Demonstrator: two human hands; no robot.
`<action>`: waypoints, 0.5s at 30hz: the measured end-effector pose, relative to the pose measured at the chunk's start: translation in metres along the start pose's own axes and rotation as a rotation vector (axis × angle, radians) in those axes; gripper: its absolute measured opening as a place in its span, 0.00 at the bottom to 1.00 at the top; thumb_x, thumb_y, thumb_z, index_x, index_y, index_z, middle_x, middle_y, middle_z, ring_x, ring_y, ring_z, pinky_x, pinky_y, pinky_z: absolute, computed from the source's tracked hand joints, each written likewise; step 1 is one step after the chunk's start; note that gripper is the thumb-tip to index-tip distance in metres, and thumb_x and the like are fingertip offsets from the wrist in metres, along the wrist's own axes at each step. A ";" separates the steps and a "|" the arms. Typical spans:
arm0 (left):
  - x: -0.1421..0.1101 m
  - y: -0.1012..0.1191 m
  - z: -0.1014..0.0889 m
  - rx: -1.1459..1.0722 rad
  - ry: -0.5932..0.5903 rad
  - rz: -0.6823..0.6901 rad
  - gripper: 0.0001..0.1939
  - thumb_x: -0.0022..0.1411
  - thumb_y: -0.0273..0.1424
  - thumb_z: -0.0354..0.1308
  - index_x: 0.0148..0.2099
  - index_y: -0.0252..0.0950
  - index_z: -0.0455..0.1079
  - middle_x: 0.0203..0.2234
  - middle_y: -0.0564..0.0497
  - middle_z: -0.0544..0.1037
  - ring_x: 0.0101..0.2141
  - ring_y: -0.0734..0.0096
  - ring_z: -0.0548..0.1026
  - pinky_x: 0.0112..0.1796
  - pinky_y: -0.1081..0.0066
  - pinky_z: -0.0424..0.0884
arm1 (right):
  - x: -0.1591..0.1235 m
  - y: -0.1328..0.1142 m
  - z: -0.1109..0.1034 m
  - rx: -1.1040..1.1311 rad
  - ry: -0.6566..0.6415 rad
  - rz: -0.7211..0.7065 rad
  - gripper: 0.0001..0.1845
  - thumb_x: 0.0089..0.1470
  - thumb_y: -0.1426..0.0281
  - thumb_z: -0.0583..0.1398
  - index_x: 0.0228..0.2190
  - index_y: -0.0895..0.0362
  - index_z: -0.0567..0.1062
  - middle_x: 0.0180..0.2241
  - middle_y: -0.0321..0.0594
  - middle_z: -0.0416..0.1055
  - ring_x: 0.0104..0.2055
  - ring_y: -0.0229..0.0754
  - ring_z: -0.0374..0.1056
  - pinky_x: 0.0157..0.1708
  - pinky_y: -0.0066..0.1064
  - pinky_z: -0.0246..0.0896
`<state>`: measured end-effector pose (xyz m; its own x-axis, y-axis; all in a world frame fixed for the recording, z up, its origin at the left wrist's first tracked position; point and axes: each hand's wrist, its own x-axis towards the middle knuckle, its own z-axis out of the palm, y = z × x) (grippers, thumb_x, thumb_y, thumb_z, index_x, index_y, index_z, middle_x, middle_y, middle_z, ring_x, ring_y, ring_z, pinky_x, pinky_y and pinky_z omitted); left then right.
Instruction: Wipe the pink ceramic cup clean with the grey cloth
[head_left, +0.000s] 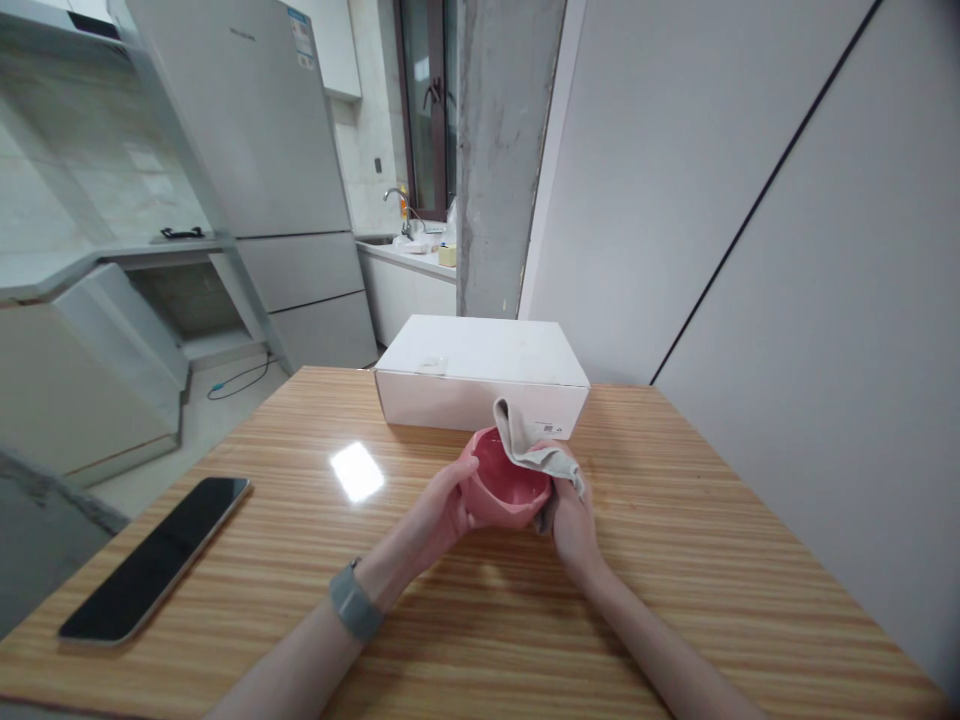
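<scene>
A pink bowl is held above the wooden table, its opening tilted toward me. My left hand grips its left side, with the thumb on the rim and the other fingers underneath. A grey cloth lies over the bowl's right rim, one folded end standing up over the opening. My right hand is closed on the cloth at the bowl's right side, pressing it to the outer wall. The cloth hides part of the right hand's fingers.
Behind the bowl, a long white box stands at the far side of the wooden table. A dark-screened phone lies at the left. A white wall borders the right. Beyond the table are a fridge and a sink counter.
</scene>
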<state>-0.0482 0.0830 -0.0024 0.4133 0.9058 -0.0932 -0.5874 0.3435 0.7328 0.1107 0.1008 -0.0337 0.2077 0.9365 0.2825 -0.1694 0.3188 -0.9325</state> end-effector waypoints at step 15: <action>0.004 -0.002 -0.014 0.139 0.153 -0.096 0.22 0.58 0.43 0.57 0.49 0.34 0.72 0.37 0.44 0.80 0.28 0.68 0.76 0.23 0.73 0.74 | 0.000 -0.004 0.001 -0.013 -0.153 -0.110 0.12 0.52 0.61 0.56 0.33 0.54 0.75 0.40 0.39 0.74 0.46 0.47 0.66 0.49 0.36 0.57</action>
<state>-0.0551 0.0896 -0.0132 0.3462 0.9014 -0.2599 -0.4452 0.4017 0.8003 0.1100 0.0994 -0.0294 0.0749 0.9077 0.4129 -0.1411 0.4196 -0.8967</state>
